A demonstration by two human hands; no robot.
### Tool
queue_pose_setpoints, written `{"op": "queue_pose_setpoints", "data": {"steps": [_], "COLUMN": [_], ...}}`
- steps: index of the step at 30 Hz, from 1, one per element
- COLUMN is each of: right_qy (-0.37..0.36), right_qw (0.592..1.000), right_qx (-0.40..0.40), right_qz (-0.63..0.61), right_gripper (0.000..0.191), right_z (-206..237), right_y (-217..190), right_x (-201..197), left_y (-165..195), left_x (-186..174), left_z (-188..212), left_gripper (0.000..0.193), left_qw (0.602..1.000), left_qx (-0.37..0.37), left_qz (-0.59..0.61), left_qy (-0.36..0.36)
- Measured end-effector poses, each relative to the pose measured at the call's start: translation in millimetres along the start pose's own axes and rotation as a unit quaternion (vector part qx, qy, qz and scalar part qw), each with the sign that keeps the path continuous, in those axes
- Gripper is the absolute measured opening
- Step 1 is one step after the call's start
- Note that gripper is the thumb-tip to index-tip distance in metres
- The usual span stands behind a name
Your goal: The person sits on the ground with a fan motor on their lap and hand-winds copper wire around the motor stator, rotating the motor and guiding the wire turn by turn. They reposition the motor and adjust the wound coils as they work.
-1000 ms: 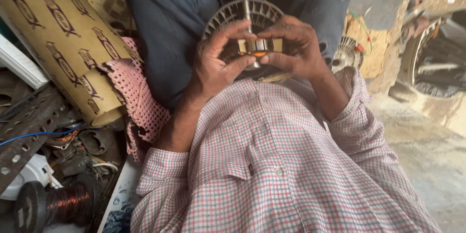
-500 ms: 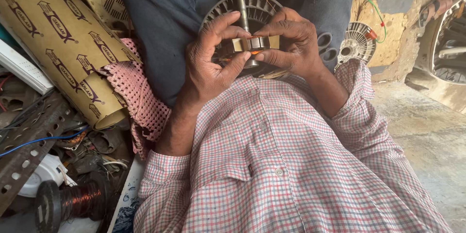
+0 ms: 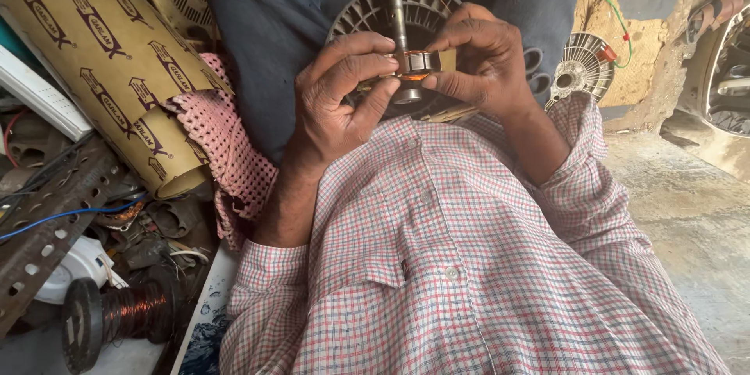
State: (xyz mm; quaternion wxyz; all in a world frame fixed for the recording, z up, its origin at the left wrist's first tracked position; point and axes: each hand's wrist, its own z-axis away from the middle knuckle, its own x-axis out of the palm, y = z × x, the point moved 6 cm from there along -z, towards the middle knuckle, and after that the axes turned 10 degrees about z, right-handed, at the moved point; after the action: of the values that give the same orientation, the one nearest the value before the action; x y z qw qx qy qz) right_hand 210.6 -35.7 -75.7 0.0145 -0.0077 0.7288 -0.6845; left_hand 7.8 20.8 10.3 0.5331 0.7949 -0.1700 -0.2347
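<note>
A button-front checked shirt (image 3: 469, 281) in red, white and grey-blue is worn. Small pale buttons (image 3: 451, 273) are fitted along the front placket. The long sleeves are turned back at the cuffs (image 3: 262, 262), leaving the forearms bare. Dark blue trousers (image 3: 273, 23) are worn below.

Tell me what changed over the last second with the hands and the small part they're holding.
Little moved. Both hands keep pinching the small copper-wound part on the shaft; the left hand has its thumb lower under it, and the right hand has stayed put. The view drifted a little. The finned metal disc, patterned roll and wire spool stayed as they were.
</note>
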Motion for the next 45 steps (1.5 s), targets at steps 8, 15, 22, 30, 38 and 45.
{"op": "queue_pose_setpoints", "data": {"steps": [8,15,22,30,38,45], "right_qy": [0.003,-0.126,-0.242,-0.048,-0.312,-0.070], "right_qw": [0.999,0.990,0.946,0.830,0.764,0.845], "right_qx": [-0.020,-0.022,-0.073,-0.204,-0.109,-0.185], "right_qz": [0.037,0.061,0.204,0.517,0.554,0.496], "right_gripper": [0.035,0.028,0.021,0.011,0.009,0.011], "right_z": [0,-28,-51,-76,7,-68], "right_y": [-8,-31,-43,-64,-121,-85], "right_x": [2,-12,-27,-17,38,-10], "left_y": [6,11,11,-53,4,43], "left_x": [2,4,0,8,-19,18], "left_z": [-9,-13,-7,-55,-76,-15], "left_gripper": [0.013,0.014,0.014,0.028,0.017,0.007], "left_qw": [0.993,0.989,0.981,0.991,0.984,0.937], "left_qx": [0.058,0.077,0.104,-0.111,-0.064,0.211], "left_qz": [-0.086,-0.110,-0.143,0.000,0.118,-0.275], "left_qy": [-0.054,-0.069,-0.079,-0.076,-0.120,-0.048]}}
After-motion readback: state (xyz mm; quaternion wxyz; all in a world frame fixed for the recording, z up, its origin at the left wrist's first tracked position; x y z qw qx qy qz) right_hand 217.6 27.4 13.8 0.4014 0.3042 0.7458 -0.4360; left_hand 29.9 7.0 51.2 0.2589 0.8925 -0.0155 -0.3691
